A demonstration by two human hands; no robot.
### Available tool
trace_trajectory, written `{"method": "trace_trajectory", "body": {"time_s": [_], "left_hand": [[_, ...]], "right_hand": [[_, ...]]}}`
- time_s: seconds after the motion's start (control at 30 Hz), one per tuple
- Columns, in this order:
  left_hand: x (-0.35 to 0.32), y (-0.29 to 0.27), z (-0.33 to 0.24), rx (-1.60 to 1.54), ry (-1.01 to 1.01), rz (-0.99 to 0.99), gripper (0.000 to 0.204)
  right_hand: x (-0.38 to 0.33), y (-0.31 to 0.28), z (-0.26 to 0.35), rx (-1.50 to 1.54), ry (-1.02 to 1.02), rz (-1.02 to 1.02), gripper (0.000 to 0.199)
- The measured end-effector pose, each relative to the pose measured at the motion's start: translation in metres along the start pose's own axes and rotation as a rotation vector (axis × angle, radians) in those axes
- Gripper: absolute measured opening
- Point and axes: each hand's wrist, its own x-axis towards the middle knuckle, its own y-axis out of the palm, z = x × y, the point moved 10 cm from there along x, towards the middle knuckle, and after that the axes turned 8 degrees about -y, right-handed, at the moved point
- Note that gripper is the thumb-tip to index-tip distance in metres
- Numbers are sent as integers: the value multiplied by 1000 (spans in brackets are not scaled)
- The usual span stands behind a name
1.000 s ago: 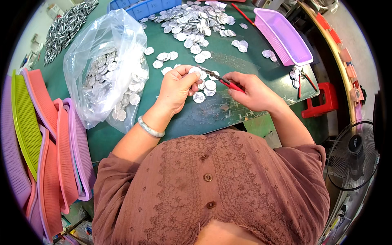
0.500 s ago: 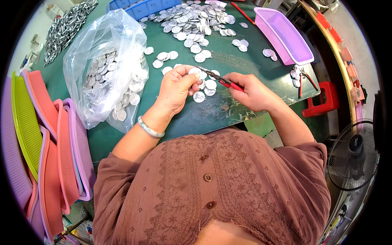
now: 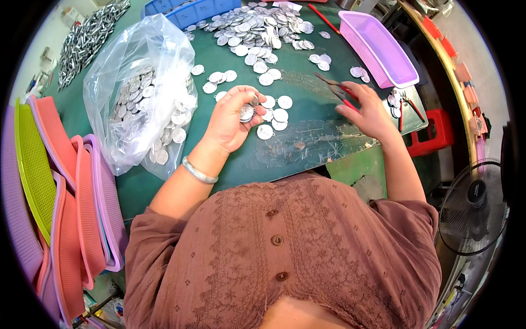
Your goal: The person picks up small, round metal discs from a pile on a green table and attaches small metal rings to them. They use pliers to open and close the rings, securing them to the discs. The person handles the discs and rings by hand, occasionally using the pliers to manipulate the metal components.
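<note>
My left hand (image 3: 229,118) is closed around several round silver medals (image 3: 247,113), its palm turned partly up. More loose medals (image 3: 280,115) lie on the green table just right of its fingers. Farther right, my right hand (image 3: 368,112) grips red-handled pliers (image 3: 347,102) over the table, their jaws spread apart and pointing to the far left. Nothing shows between the jaws. Left of my left hand, a clear plastic bag (image 3: 99,101) lies open with many of the same medals inside.
A large heap of medals (image 3: 257,24) covers the far middle, beside a blue bin (image 3: 200,13). A purple basket (image 3: 378,49) stands far right, with a second red-handled tool (image 3: 402,112) near the table corner. Stacked coloured baskets (image 3: 71,219) rise at left; a fan (image 3: 476,203) stands right.
My right hand has drawn the pliers away to the right from my left hand, and the jaws have spread. My left fingers have curled in over the medals.
</note>
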Motion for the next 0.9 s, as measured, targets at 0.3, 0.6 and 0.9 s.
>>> {"method": "trace_trajectory", "body": {"time_s": [0.3, 0.6, 0.9], "left_hand": [[8, -9, 8, -142, -73, 37, 18], [8, -9, 3, -115, -58, 85, 11], [10, -18, -3, -57, -27, 25, 10]], "right_hand": [[-33, -3, -48, -303, 26, -36, 52], [55, 37, 19, 23, -197, -33, 25], [122, 101, 68, 66, -303, 102, 23]]}}
